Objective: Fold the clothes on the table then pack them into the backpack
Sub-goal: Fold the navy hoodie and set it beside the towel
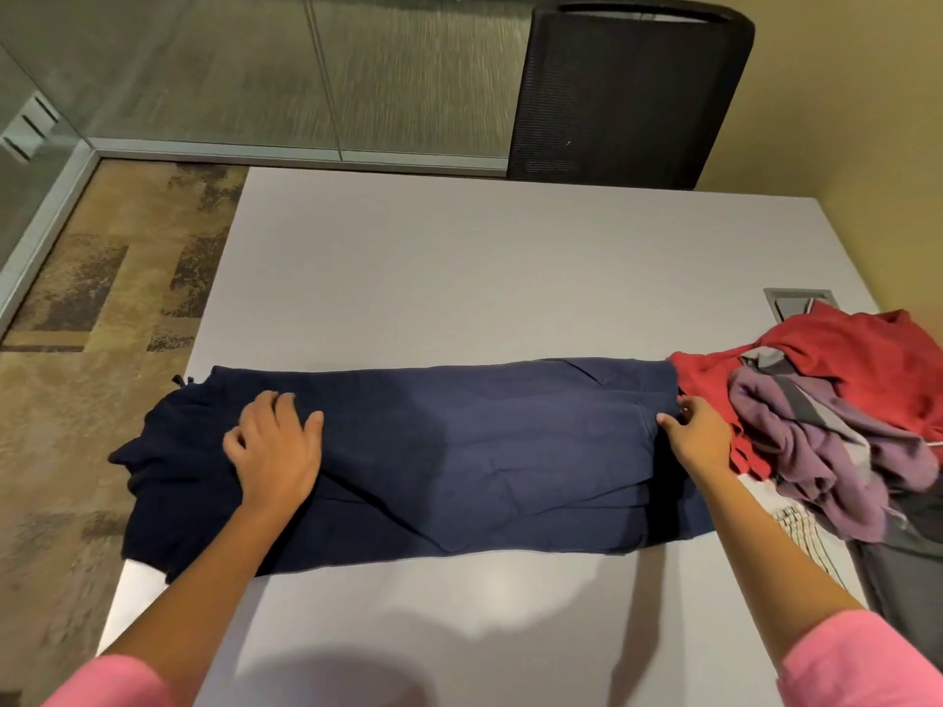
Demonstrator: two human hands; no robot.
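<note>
L hand (275, 446) flat on navy garment (459, 451) | R hand (699, 436) pinches its R edge

One navy garment (459, 451), one red garment (842, 359), one purple garment (816, 451), one chair (627, 94), one table (459, 273).

On the table (459, 257), trousers (459, 451) lie at 6 o'clock, clothes pile (842, 400) at 3, chair (627, 94) beyond at 12.

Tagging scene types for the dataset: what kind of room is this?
Probably an office meeting room: a large plain grey table with a recessed cable hatch, a black mesh office chair, glass partition walls and patterned carpet tiles.
</note>
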